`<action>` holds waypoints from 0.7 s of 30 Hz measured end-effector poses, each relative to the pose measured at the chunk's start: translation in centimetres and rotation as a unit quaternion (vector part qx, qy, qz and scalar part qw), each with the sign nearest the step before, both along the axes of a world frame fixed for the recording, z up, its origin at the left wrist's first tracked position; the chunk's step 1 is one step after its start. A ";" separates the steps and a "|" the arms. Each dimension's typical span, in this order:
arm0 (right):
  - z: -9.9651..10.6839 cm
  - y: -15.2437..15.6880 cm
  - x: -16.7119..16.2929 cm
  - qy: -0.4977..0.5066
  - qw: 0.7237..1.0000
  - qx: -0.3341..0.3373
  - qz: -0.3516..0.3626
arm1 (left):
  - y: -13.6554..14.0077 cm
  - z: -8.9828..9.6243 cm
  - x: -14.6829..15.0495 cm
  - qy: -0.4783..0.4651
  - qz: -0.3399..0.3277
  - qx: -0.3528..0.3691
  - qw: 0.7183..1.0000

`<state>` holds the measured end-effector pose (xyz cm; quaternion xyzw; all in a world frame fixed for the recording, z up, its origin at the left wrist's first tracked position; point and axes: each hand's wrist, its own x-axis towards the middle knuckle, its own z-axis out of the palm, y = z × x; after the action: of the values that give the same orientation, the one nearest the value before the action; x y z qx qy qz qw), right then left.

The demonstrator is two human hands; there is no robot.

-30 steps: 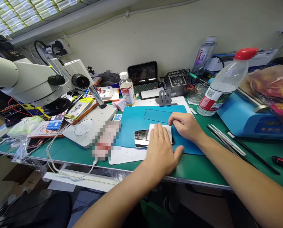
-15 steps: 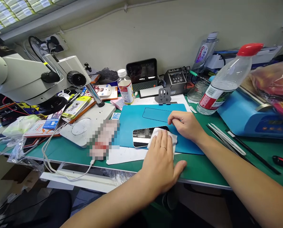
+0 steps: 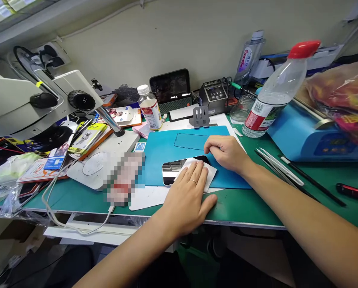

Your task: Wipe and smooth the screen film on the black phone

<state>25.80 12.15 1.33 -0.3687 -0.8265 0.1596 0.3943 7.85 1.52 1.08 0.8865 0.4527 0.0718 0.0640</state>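
A smartphone [image 3: 168,173] with a glossy dark face lies on a blue mat [image 3: 157,146]. My left hand [image 3: 186,200] presses flat on a white tissue [image 3: 209,176] over the phone's middle, its fingers stretched out. The tissue and fingers hide part of the phone. My right hand [image 3: 227,151] is closed, fingers curled under, and rests on the mat by the phone's far right end. Whether anything is inside that hand is hidden. Behind the phone, a black phone-shaped outline [image 3: 189,141] lies on the mat, partly covered by my right hand.
Left stands a microscope [image 3: 79,100] on a white base. A blurred-out item [image 3: 126,178] with a white cable lies beside the mat. Bottles [image 3: 150,110] and a dark metal stand [image 3: 200,116] are behind. Tweezers [image 3: 279,166], a red-capped bottle [image 3: 275,94] and a blue machine [image 3: 302,132] are right.
My left hand has slid a little left along the phone with the tissue. My right hand stays closed by the phone's far end. The whole view has shifted slightly.
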 end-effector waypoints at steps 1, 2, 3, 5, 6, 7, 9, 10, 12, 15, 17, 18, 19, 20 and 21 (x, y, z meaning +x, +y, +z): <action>-0.1 0.0 0.0 -0.001 1.000 -0.002 0.001 | 0.3 0.1 0.4 0.002 -0.001 -0.004 1.000; -0.1 0.1 -0.1 -0.002 1.000 -0.004 0.000 | 0.9 0.2 0.9 0.004 -0.002 -0.009 1.000; -0.1 0.1 0.0 -0.001 1.000 -0.005 -0.002 | 1.4 0.2 1.5 0.005 -0.001 -0.015 1.000; -0.1 0.1 0.2 0.000 1.000 -0.005 -0.009 | 2.1 0.3 2.7 0.003 0.003 -0.023 1.000; -0.1 0.1 0.3 0.002 1.000 -0.003 -0.014 | 2.0 0.3 3.0 0.000 0.005 -0.025 1.000; 0.0 0.1 0.4 0.003 1.000 -0.002 -0.018 | 1.7 0.2 3.0 -0.005 0.008 -0.024 1.000; 0.0 0.0 0.5 0.003 1.000 0.001 -0.023 | 0.4 0.0 2.3 -0.010 0.008 -0.019 1.000; 0.0 0.0 0.6 0.001 1.000 0.001 -0.022 | -0.3 -0.1 1.5 -0.008 0.008 -0.015 1.000; 0.1 -0.1 0.5 -0.004 1.000 0.000 -0.015 | -1.3 -0.4 -0.5 0.006 0.023 -0.004 1.000; 0.2 -0.1 0.3 -0.009 1.000 -0.002 -0.008 | -1.2 -0.6 -2.9 0.037 0.082 0.011 0.996; 0.3 0.0 0.2 -0.009 1.000 -0.002 -0.010 | -0.4 -0.6 -3.2 0.050 0.118 0.017 0.992; 0.3 0.0 0.2 -0.009 1.000 -0.001 -0.011 | 0.0 -0.5 -2.8 0.052 0.126 0.019 0.991; 0.4 0.0 0.2 -0.008 1.000 0.001 -0.013 | 0.3 -0.4 -2.1 0.051 0.123 0.018 0.991; 0.4 0.1 0.2 -0.008 1.000 0.002 -0.013 | 0.6 -0.3 -1.1 0.048 0.113 0.017 0.992; 0.4 0.1 0.3 -0.008 1.000 0.003 -0.013 | 0.8 -0.2 -0.1 0.044 0.095 0.015 0.994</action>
<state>26.06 12.23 1.74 -0.3796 -0.8252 0.1487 0.3911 7.78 2.32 0.89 0.8427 0.5359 0.0456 0.0233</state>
